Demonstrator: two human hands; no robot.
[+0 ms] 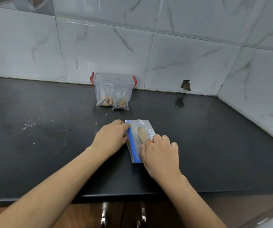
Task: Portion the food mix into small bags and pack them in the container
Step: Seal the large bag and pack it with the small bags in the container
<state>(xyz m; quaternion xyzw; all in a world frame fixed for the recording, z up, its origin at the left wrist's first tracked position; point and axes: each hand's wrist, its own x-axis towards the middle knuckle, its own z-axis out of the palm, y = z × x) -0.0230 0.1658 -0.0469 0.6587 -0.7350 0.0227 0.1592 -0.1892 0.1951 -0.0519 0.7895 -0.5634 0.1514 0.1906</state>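
A home kitchen: a black stone counter (pixel 50 129) runs into a corner under marble-look wall tiles (pixel 107 51), with wooden cabinet doors (pixel 83 214) and metal handles (pixel 103 214) below.

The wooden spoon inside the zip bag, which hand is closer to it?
Right. The right hand rests on the zip bag over the wooden spoon's handle end; the left hand holds the blue zip edge beside it.

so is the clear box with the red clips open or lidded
Open: the clear box by the wall shows a bare rim with no lid on it, and its red clips hang at the sides.
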